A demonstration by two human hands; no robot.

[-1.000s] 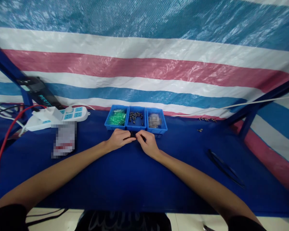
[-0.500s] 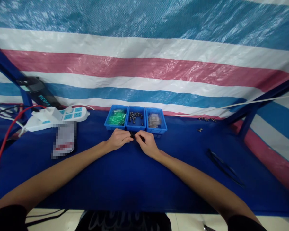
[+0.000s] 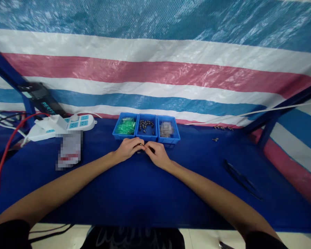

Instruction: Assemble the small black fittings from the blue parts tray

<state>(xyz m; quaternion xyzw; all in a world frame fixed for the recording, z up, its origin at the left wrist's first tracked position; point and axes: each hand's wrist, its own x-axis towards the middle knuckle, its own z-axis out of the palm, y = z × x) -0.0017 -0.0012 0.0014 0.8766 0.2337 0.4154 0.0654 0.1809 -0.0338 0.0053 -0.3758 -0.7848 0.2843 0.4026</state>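
Observation:
My left hand [image 3: 127, 149] and my right hand [image 3: 157, 153] meet fingertip to fingertip in front of the blue bins. Both are closed in a pinch around something small, mostly hidden by the fingers. A small metal piece [image 3: 138, 152] shows just below the left fingertips; whether it is held or lies on the table I cannot tell. Right behind the hands stands the middle blue bin [image 3: 147, 135] with small dark metal screw-like parts [image 3: 144, 125]. The left bin [image 3: 124, 137] has green plastic pieces [image 3: 126, 126], and the right bin [image 3: 169, 140] has clear plastic pieces [image 3: 166, 129].
A white power strip [image 3: 75, 122] with cables and a grey-white packet [image 3: 70, 148] lie at left. On the right are several small metal parts [image 3: 223, 128], a small piece [image 3: 215, 139] and a thin black loop [image 3: 242, 180]. Striped sheeting [image 3: 155, 72] hangs behind the table.
The left fingers have shifted slightly toward the right hand and closed over the dark piece between them. A small metal piece now shows beneath them.

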